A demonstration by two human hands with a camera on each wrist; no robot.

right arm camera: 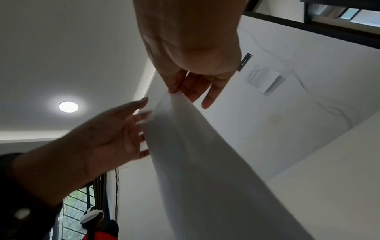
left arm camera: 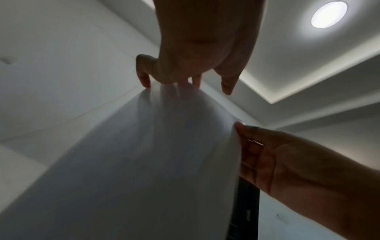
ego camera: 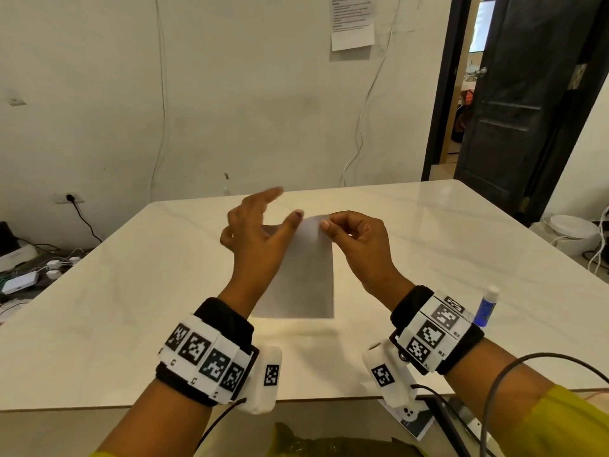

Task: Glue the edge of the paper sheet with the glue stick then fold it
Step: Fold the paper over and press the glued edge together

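Observation:
A white paper sheet [ego camera: 304, 275] is lifted, its top end raised and its lower edge near the white table [ego camera: 131, 291]. My right hand [ego camera: 329, 225] pinches its top right corner between thumb and forefinger. My left hand [ego camera: 260, 222] is at the top left edge with fingers spread and straight, blurred; its thumb tip is against the sheet. In the left wrist view the paper [left arm camera: 144, 162] hangs below my left hand [left arm camera: 195, 65], and the right hand [left arm camera: 267, 154] grips its right edge. The right wrist view shows the right hand [right arm camera: 185, 78] pinching the paper [right arm camera: 205, 162] and the left hand [right arm camera: 107, 138] flat beside it. A blue glue stick [ego camera: 487, 306] with a white cap stands on the table by my right wrist.
The table's near edge [ego camera: 296, 399] runs just under my wrists. A dark door [ego camera: 514, 110] stands open at the right. Cables and adaptors [ego camera: 39, 268] lie on the floor at the left. A notice [ego camera: 352, 21] hangs on the wall.

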